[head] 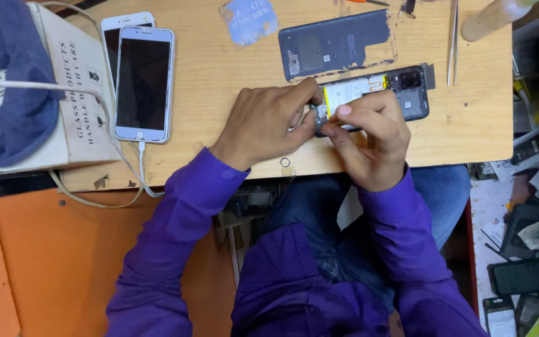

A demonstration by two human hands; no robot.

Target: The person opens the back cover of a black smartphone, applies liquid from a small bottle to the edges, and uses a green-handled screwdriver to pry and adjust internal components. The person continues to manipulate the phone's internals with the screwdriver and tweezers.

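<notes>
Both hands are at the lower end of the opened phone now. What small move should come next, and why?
Probably a gentle lift at that lower end. The left hand and right hand pinch the bottom edge of the opened phone, whose battery lies bare. The removed back cover and tweezers lie further up the table, untouched. What the fingertips grip is hidden.

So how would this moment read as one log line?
left hand: on opened phone | right hand: pinching its lower end | back cover: lies apart

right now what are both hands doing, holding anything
Left hand: fingers curled, pinching the near end of the opened phone.
Right hand: closed, fingertips pressing on the same phone's lower end.
</notes>
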